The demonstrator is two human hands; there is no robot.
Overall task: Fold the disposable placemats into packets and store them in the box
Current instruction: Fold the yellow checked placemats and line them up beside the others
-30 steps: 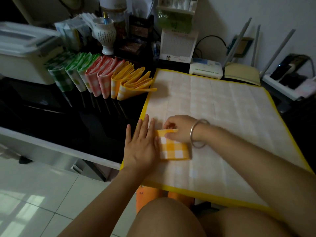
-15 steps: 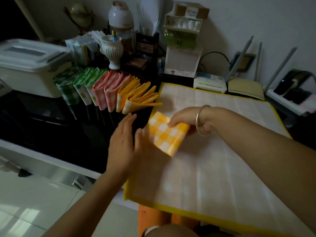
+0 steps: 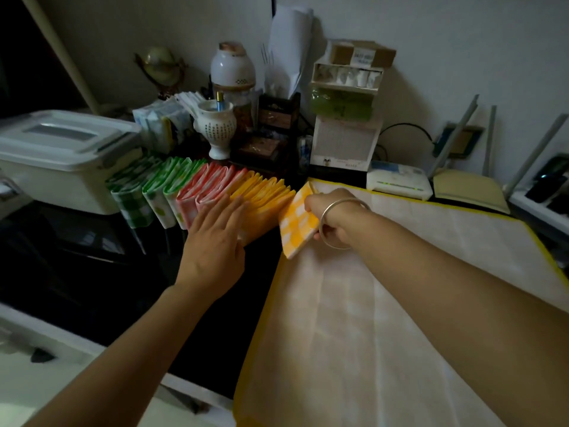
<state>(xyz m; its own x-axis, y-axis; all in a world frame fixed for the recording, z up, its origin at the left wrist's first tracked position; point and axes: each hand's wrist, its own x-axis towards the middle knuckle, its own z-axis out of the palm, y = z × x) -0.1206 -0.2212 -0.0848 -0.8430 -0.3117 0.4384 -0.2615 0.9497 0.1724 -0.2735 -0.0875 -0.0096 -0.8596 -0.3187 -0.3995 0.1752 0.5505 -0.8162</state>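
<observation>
The yellow-checked packet [image 3: 297, 224] is off the flat placemat [image 3: 385, 303] now. The right hand [image 3: 331, 221], pinching it, has brought it to the row of packets [image 3: 184, 192] on the desk [image 3: 77, 272], where the left hand [image 3: 215, 241], fingers straight, presses the yellow ones. Boxing remains, and the box [image 3: 58, 167] is lidded.

view: single head-worn wide-angle camera | faced: forward and down across the black tabletop [image 3: 92, 272] toward the wall [image 3: 462, 41] | range: close, both forearms entered from the bottom edge | centre held: left hand [image 3: 215, 245], right hand [image 3: 334, 218], yellow checked packet [image 3: 297, 224]
</observation>
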